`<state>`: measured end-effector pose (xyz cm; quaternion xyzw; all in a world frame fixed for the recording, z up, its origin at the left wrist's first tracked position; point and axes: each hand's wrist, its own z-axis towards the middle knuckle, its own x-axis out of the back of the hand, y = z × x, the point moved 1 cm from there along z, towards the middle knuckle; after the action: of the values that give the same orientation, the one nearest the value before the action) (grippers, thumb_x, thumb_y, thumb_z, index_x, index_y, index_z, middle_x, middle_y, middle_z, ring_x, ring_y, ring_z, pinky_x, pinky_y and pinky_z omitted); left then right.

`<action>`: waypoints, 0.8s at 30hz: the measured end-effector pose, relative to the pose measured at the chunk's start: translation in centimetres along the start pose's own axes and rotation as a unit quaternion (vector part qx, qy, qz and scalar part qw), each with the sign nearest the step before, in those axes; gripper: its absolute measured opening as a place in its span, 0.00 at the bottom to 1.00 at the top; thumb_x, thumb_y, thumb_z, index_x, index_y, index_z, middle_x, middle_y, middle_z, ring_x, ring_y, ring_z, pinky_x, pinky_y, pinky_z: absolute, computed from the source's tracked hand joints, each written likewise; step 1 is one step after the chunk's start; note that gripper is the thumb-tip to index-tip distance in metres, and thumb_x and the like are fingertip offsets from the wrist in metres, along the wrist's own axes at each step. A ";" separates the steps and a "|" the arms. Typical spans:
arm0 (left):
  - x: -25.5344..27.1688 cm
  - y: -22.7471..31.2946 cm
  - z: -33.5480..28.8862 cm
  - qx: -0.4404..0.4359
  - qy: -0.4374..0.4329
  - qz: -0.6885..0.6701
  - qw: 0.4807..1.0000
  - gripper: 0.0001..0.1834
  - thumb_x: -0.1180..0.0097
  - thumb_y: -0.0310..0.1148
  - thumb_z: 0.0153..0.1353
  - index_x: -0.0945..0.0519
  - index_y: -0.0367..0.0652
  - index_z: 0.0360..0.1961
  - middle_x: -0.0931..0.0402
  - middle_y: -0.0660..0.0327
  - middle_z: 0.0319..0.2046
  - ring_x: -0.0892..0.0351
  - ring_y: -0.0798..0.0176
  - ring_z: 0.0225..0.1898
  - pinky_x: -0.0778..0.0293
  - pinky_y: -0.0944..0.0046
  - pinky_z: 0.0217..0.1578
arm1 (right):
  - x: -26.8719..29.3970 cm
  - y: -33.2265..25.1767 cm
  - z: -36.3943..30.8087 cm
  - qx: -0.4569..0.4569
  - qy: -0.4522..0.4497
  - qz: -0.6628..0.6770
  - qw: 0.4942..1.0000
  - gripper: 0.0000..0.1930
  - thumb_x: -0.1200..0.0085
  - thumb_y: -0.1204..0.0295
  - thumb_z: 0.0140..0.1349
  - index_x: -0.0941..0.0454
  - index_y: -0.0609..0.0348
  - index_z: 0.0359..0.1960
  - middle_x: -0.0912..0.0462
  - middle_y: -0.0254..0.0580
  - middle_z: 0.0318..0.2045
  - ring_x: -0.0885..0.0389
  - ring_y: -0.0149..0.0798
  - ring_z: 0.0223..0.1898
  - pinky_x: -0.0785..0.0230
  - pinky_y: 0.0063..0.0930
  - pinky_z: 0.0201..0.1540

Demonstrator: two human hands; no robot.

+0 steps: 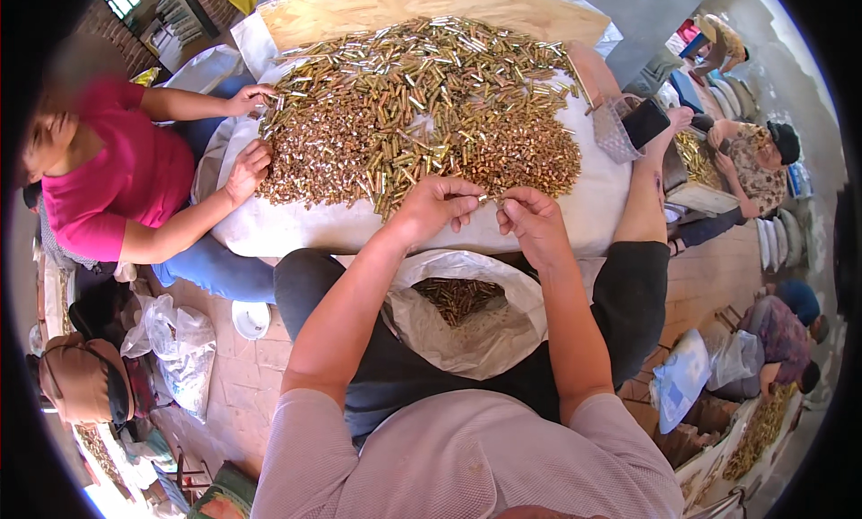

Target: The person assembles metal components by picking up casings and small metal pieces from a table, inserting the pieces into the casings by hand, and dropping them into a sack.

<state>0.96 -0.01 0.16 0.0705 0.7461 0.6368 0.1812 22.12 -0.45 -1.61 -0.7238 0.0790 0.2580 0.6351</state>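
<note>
My left hand (437,210) pinches a small, shiny metal piece (483,197) between thumb and fingertips, over the near edge of the table. Just to its right, my right hand (532,218) is closed in a pinch, its fingertips close to that piece. Whatever it grips is too small to make out. Beyond both hands lies a heap of long brass-coloured metal tubes (404,79). Nearer are piles of short, coppery metal pieces (314,164). Between my thighs an open white sack (485,362) holds many metal parts (456,299).
A wooden board (431,12) edges the table's far side. At the left, a co-worker in a pink shirt (117,164) has both hands at the heap. A mesh basket with a dark phone (645,124) sits at the right. A white bowl (250,319) stands on the floor.
</note>
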 end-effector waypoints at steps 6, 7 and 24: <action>-0.8 0.3 0.0 0.026 -0.017 0.034 0.999 0.10 0.42 0.28 0.65 0.18 0.35 0.46 0.24 0.67 0.25 0.28 0.73 0.26 0.30 0.71 0.26 | 0.2 0.2 0.0 0.017 -0.011 -0.027 0.999 0.07 0.41 0.77 0.63 0.20 0.60 0.42 0.19 0.33 0.29 0.25 0.27 0.28 0.31 0.22 0.29; -0.9 0.3 0.1 0.030 -0.018 0.042 0.999 0.10 0.42 0.28 0.65 0.17 0.36 0.46 0.25 0.67 0.24 0.29 0.73 0.25 0.31 0.71 0.26 | 0.3 0.1 0.0 0.017 -0.011 -0.027 0.999 0.07 0.41 0.77 0.63 0.20 0.60 0.42 0.19 0.33 0.29 0.25 0.27 0.28 0.31 0.22 0.29; -1.5 0.7 -0.1 0.022 -0.014 0.018 1.000 0.08 0.41 0.29 0.65 0.17 0.36 0.42 0.25 0.66 0.23 0.28 0.74 0.23 0.31 0.72 0.23 | -0.1 -1.6 -0.6 0.039 -0.030 -0.186 0.981 0.06 0.40 0.79 0.61 0.19 0.64 0.40 0.19 0.34 0.28 0.24 0.26 0.27 0.29 0.22 0.29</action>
<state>2.21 -0.49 1.14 0.0969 0.7557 0.6225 0.1789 22.93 -0.70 -0.11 -0.6926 -0.0661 0.1542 0.7015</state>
